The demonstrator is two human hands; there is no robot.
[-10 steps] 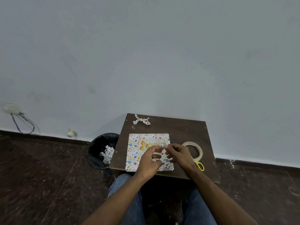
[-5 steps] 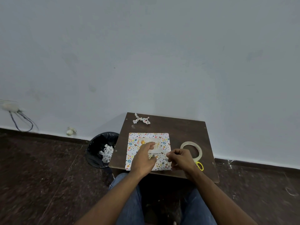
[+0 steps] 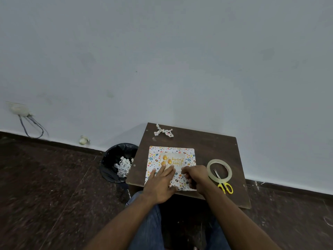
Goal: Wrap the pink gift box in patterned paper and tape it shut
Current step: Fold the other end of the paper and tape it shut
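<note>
On the small brown table point(image 3: 207, 145) we see the wrapped gift box point(image 3: 189, 154) lying flat, left of centre and close to the near edge, nearly square with its slightly longer side running from near to far. Patterned paper point(image 3: 154, 159) covers it fully: white, dotted with small coloured eggs and hearts. A pale card point(image 3: 177, 160) sits on top with three orange ovals and gold "Happy Birthday" lettering that reads upside down to us, so its top points toward the near edge. Our left hand point(image 3: 161, 183) lies flat on the box, fingers straight and together, pressing the near edge of the card. Our right hand point(image 3: 195, 176) is curled just beside it, fingertips pinched at the card's near right corner; whether it holds tape we cannot tell. Right of the box lies a tape roll point(image 3: 219, 170), with yellow-handled scissors point(image 3: 224, 184) through it. A paper bow point(image 3: 163, 131) rests at the far edge, and a black bin point(image 3: 117, 159) stands left of the table.
</note>
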